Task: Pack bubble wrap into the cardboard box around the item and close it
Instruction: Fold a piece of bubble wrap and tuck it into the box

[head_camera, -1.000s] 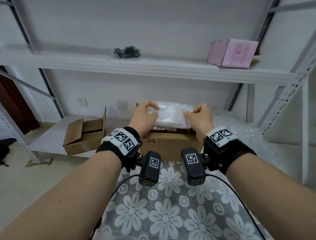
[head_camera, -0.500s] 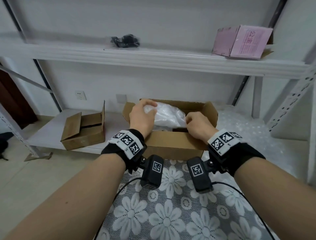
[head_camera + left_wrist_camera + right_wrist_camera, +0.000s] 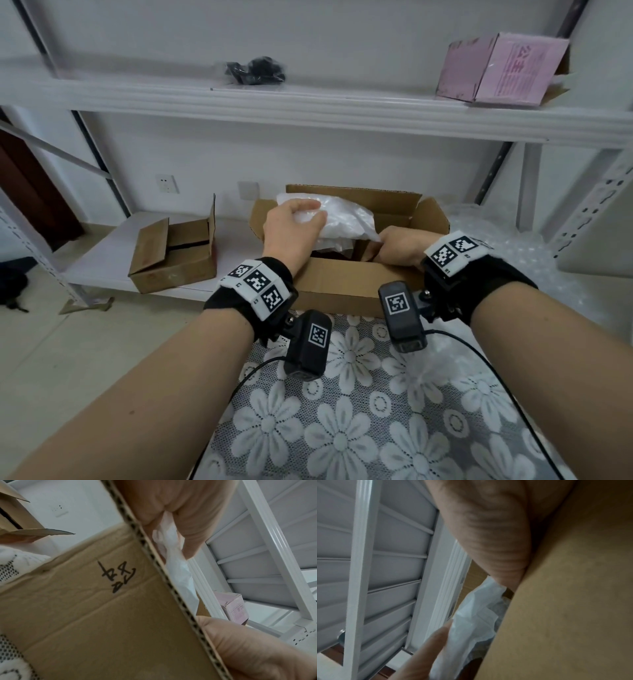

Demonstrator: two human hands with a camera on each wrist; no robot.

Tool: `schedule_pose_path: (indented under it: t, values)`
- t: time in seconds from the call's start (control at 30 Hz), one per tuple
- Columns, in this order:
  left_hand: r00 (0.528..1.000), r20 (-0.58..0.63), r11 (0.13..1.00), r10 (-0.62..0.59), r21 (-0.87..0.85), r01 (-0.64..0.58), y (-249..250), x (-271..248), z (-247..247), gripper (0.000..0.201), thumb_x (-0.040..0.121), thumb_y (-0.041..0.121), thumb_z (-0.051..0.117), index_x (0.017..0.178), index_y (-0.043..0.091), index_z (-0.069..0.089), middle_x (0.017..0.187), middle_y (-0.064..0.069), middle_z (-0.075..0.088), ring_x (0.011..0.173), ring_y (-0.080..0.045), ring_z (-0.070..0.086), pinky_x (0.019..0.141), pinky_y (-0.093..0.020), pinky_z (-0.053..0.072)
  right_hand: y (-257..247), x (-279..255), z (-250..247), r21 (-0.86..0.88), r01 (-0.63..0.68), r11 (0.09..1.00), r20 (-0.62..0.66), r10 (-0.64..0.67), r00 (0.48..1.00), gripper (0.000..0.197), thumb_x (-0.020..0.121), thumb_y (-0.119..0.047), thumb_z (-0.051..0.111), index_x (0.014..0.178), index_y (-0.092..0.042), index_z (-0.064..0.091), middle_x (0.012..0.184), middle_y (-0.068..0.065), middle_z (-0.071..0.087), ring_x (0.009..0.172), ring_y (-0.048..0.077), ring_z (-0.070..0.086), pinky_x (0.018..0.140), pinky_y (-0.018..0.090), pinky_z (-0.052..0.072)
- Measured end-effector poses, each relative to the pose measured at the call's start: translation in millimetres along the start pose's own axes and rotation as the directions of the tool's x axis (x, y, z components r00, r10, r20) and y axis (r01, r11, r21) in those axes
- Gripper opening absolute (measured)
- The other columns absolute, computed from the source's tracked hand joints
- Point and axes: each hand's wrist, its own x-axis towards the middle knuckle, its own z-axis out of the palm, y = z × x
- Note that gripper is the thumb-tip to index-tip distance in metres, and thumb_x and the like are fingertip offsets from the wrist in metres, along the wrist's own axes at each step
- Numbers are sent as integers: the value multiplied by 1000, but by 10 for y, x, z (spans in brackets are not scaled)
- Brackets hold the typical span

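White steel shelving (image 3: 308, 109) across the whole upper half of the frame. Below it, filling the lower centre, a grey floral cloth (image 3: 342, 428).

At centre frame, sitting at the cloth's far edge: the cardboard box (image 3: 342, 284), open-topped, all flaps up. A spare sheet of bubble film (image 3: 496, 240) spread at centre right, just beside the box.

Bulging out of the box mouth, a crumpled wad of bubble wrap (image 3: 346, 219), partly inside, its top well above the rim. Not yet seated.

Left hand (image 3: 291, 226) draped over the wad's left end, fingers curled and gripping the film. Right hand (image 3: 400, 246) low at the near right of the opening, fingers closed on the wad's lower corner, thumb against the inner wall.

Beneath the wad, only a dark sliver of the item (image 3: 329, 255); too hidden to identify.

Judged as the stuffing step, closing not begun. To do it well:
- Push down with the left palm rather than pulling.
- Feed the right-hand corner down between item and wall, filling the gap there.
- Spread the film evenly round all sides, avoiding one tall hump on top.
- Keep the flaps out of the way until the wad sits below the rim.
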Motion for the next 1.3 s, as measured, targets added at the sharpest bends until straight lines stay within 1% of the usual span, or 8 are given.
schedule_pose_path:
  t: [0.33,0.57,0.77,0.93,1.0,1.07,1.17,1.3]
  values:
    - [1000,-15,988,-10,154,12,20,24,0,32,81,15,71,112,16,66,124,-1,60,119,-15,51,98,-20,36,73,-191,83,4,179,984,-360,-166,918,26,87,-41,63,88,-14,63,87,-1,60,85,19,58,71,29,41]
    - [991,84,904,-106,424,61,84,51,81,33,86,5,62,117,14,64,131,-7,54,116,-22,54,85,-20,39,176,-431,101,-55,143,988,-775,-132,618,35,87,-52,57,93,-18,53,89,-2,52,78,16,49,68,28,34]
    - [902,349,752,-254,657,-42,153,4,218,37,94,5,44,130,2,54,137,-18,50,121,-31,53,100,-35,44,238,-483,45,67,305,950,-887,-83,454,38,86,-51,59,97,-15,56,94,0,54,80,14,46,71,24,33]
    - [832,432,694,-347,715,-82,185,38,239,34,98,7,40,126,1,58,129,-17,57,118,-31,55,97,-34,44,243,-487,49,99,498,862,-945,-76,320,34,82,-46,67,89,-13,58,83,-2,52,73,12,47,61,14,33]
    - [813,468,688,-345,716,-120,205,50,248,35,98,8,38,126,2,58,131,-16,57,120,-30,54,96,-33,43,220,-480,75,114,574,811,-942,-95,322,34,79,-45,69,86,-13,59,80,-2,53,70,14,50,63,23,43]
    - [780,507,674,-367,723,-153,219,49,258,35,99,10,36,127,4,57,132,-14,55,122,-29,51,93,-32,41,185,-464,120,151,602,784,-908,-131,398,36,77,-49,67,86,-15,59,78,0,57,69,18,57,65,35,50]
    - [762,531,651,-370,734,-194,195,96,296,31,98,16,39,119,5,59,122,-14,60,110,-28,57,91,-34,44,164,-393,238,126,518,846,-821,-204,533,34,80,-50,66,86,-17,58,78,-2,57,68,12,53,65,27,44]
    - [797,468,615,-382,773,-159,206,94,294,30,96,16,42,117,2,59,115,-14,62,100,-28,59,83,-31,47,157,-292,371,106,403,909,-749,-194,633,33,80,-50,66,85,-18,60,81,-3,60,71,11,53,67,26,43]
